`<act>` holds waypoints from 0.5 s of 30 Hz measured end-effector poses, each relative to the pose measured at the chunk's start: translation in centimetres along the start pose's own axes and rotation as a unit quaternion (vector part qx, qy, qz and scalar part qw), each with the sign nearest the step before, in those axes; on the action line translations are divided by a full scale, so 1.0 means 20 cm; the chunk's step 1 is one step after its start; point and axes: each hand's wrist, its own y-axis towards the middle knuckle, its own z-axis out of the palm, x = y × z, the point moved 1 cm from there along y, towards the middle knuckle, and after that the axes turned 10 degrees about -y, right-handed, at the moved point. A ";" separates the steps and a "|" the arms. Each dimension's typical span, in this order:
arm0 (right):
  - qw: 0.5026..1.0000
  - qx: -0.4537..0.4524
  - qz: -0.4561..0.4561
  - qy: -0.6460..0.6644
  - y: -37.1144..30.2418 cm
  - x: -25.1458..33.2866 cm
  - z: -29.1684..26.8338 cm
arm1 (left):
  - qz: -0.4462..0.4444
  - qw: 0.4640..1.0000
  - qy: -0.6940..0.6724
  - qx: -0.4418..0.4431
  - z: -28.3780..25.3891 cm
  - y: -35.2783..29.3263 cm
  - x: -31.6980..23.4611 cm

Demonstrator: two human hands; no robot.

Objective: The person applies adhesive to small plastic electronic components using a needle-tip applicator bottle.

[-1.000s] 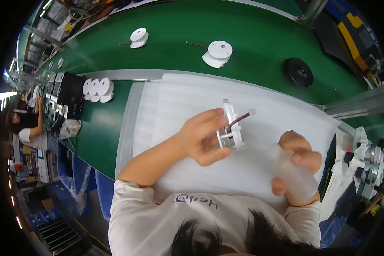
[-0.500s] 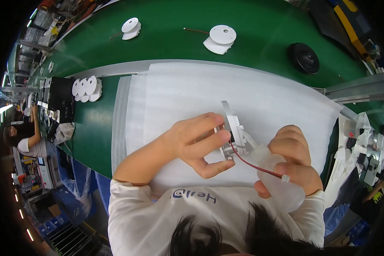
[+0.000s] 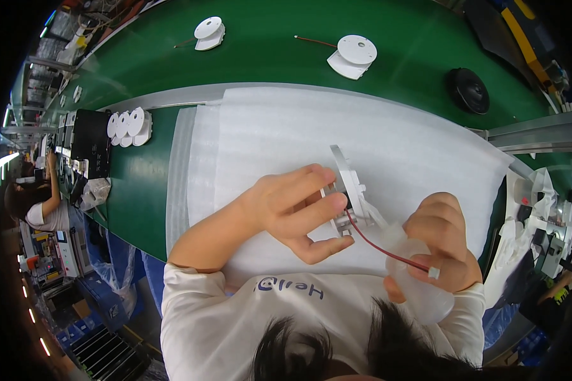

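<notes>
My left hand (image 3: 302, 213) is closed on a white round plastic housing (image 3: 349, 184), held on edge above the foam-covered bench. A dark red wire (image 3: 381, 247) runs out of the housing toward my right side and ends in a small white connector (image 3: 434, 272). My right hand (image 3: 441, 238) is wrapped round a translucent, frosted-looking bottle (image 3: 419, 289), tilted with its narrower end toward the housing. The wire's end lies across the fingers of this hand. Whether the bottle's tip touches the housing, I cannot tell.
White foam sheeting (image 3: 279, 127) covers the bench. Beyond a metal rail, a green belt (image 3: 267, 51) carries two similar white housings (image 3: 357, 51) and a black round part (image 3: 469, 91). Several white housings (image 3: 133, 124) stand at left beside a black box (image 3: 90, 143). A co-worker (image 3: 44, 206) sits farther left.
The housings and the black part on the belt have shifted to the right. My right hand and the bottle have moved slightly down and right; my left hand holds nearly still.
</notes>
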 end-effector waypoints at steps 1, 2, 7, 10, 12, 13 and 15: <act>1.000 0.024 -0.006 -0.006 0.01 0.00 -0.01 | -0.015 0.999 -0.028 -0.011 0.00 0.01 0.00; 1.000 0.025 -0.005 -0.008 0.01 0.01 -0.01 | -0.015 0.999 -0.029 -0.012 -0.02 0.01 -0.02; 1.000 -0.006 -0.004 -0.028 -0.01 0.04 0.02 | -0.252 0.944 -0.205 -0.056 -0.04 -0.04 -0.03; 0.999 -0.021 -0.018 -0.030 -0.02 0.04 0.03 | -0.263 0.928 -0.260 -0.054 -0.04 -0.04 0.00; 0.999 -0.022 -0.023 -0.034 -0.03 0.03 0.04 | -0.271 0.908 -0.315 -0.051 -0.05 -0.05 0.01; 0.999 -0.024 -0.029 -0.038 -0.03 0.03 0.03 | -0.275 0.897 -0.343 -0.050 -0.05 -0.05 0.01; 0.998 -0.017 -0.029 -0.045 -0.04 0.03 0.03 | -0.287 0.909 -0.299 -0.040 -0.07 -0.07 0.01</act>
